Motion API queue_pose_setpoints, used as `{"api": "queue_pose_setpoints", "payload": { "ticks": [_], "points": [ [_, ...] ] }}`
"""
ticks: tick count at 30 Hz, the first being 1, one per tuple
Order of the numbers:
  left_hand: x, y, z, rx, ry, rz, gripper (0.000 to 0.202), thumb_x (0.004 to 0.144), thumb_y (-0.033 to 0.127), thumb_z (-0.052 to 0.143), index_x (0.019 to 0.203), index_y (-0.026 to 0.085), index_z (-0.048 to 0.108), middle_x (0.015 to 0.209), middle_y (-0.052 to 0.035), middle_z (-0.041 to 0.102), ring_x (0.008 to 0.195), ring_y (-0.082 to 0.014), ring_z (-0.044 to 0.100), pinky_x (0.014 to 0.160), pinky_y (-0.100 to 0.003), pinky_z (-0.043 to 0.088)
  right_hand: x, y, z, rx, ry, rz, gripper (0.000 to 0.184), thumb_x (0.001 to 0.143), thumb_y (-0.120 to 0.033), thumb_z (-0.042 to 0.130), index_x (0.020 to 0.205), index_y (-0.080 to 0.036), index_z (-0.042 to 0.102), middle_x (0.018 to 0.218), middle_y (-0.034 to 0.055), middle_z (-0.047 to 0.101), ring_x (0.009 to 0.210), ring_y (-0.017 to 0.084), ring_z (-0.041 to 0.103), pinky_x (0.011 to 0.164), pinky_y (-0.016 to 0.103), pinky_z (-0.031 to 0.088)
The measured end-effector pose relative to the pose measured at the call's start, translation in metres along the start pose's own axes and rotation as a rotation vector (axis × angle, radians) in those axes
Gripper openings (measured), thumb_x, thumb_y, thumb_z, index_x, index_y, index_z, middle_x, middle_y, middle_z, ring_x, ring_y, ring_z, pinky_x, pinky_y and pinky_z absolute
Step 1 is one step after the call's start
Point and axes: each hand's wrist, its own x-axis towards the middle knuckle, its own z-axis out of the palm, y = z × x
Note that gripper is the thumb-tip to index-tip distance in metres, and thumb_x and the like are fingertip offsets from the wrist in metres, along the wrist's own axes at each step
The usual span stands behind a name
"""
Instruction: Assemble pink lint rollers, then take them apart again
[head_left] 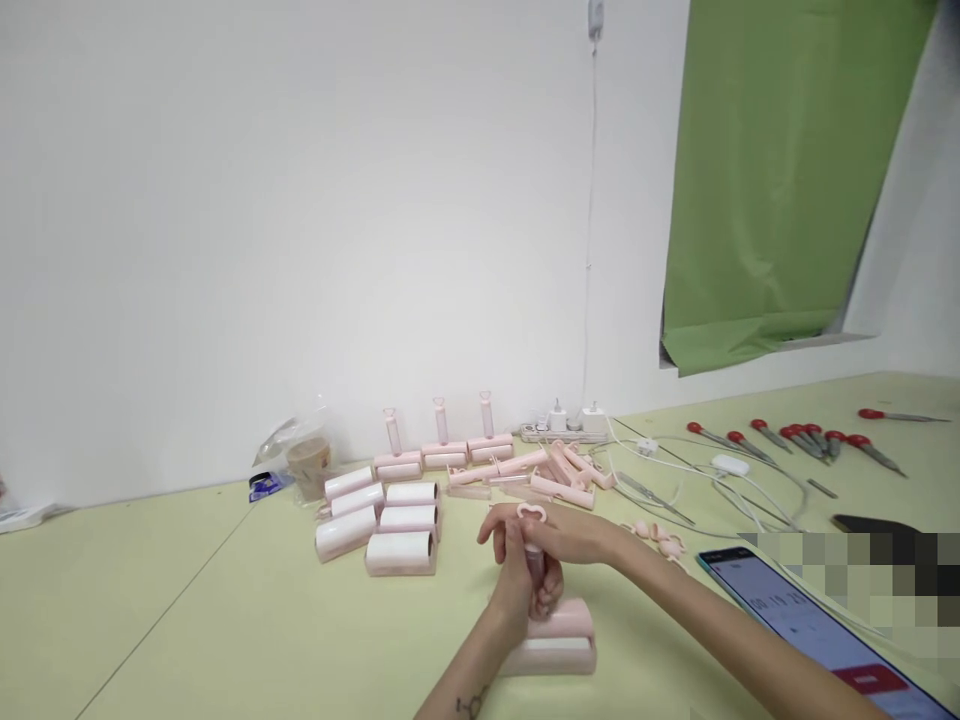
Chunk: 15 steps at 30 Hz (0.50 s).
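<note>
A pink lint roller (564,622) stands at the front of the table, its handle rising from the body. My left hand (516,590) is closed round the translucent handle (535,563). At the top, my right hand (564,532) presses in around the handle's end, just below the pink heart-shaped loop (531,512); its fingers bend over my left thumb. The hands overlap, so part of the grip is hidden. To the left lie several white sticky-paper rolls (400,551) in pink holders. Behind my hands is a pile of pink plastic parts (562,488).
Three lint rollers (445,455) stand upright-handled by the wall. A power strip (562,434) trails white cables. At right lie a phone (795,620), small pink loop pieces (660,538) and several red-ended tools (814,438). A bagged cup (308,466) stands at left.
</note>
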Motion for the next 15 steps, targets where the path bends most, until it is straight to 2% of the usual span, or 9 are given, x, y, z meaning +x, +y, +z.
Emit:
{"api": "queue_pose_setpoints", "payload": {
  "ticks": [4, 7, 9, 12, 15],
  "points": [
    [-0.005, 0.004, -0.001, -0.022, -0.027, 0.031, 0.076, 0.027, 0.092, 0.013, 0.031, 0.019, 0.035, 0.025, 0.0050, 0.026, 0.021, -0.0038, 0.022, 0.027, -0.021, 0.011, 0.001, -0.005, -0.001, -0.032, -0.024, 0.052, 0.037, 0.082, -0.015, 0.029, 0.106, -0.025, 0.054, 0.092, 0.0000, 0.061, 0.080, 0.015, 0.056, 0.068, 0.025, 0.044],
    [-0.009, 0.008, -0.002, -0.054, 0.017, 0.139, 0.078, 0.030, 0.091, 0.027, 0.046, 0.016, 0.046, 0.032, 0.0037, 0.039, 0.027, -0.0071, 0.035, 0.033, -0.022, 0.028, 0.001, -0.007, 0.000, 0.006, -0.061, 0.113, 0.041, 0.079, -0.012, 0.026, 0.107, -0.025, 0.053, 0.092, -0.0005, 0.061, 0.067, 0.013, 0.058, 0.054, 0.021, 0.044],
    [-0.011, 0.010, -0.003, -0.093, 0.012, 0.179, 0.078, 0.036, 0.090, 0.029, 0.054, 0.017, 0.048, 0.034, 0.0036, 0.044, 0.030, -0.0089, 0.040, 0.036, -0.023, 0.032, 0.001, -0.008, 0.001, -0.011, -0.059, 0.111, 0.043, 0.077, -0.010, 0.027, 0.107, -0.026, 0.054, 0.091, -0.0013, 0.061, 0.061, 0.011, 0.057, 0.050, 0.019, 0.043],
    [-0.013, 0.010, -0.004, -0.154, -0.043, 0.088, 0.076, 0.038, 0.091, 0.020, 0.043, 0.018, 0.040, 0.029, 0.0062, 0.032, 0.025, -0.0044, 0.026, 0.030, -0.020, 0.018, 0.001, -0.011, -0.001, -0.066, -0.039, 0.058, 0.044, 0.073, -0.009, 0.031, 0.105, -0.026, 0.057, 0.088, -0.0026, 0.063, 0.066, 0.011, 0.057, 0.054, 0.018, 0.042],
    [-0.013, 0.008, -0.003, -0.151, -0.063, -0.019, 0.073, 0.035, 0.091, 0.016, 0.034, 0.020, 0.029, 0.027, 0.0090, 0.018, 0.025, -0.0011, 0.013, 0.032, -0.021, 0.004, 0.001, -0.014, -0.004, -0.086, -0.067, 0.039, 0.043, 0.073, -0.009, 0.034, 0.104, -0.024, 0.059, 0.087, -0.0024, 0.065, 0.071, 0.013, 0.058, 0.056, 0.018, 0.042]
  ]
}}
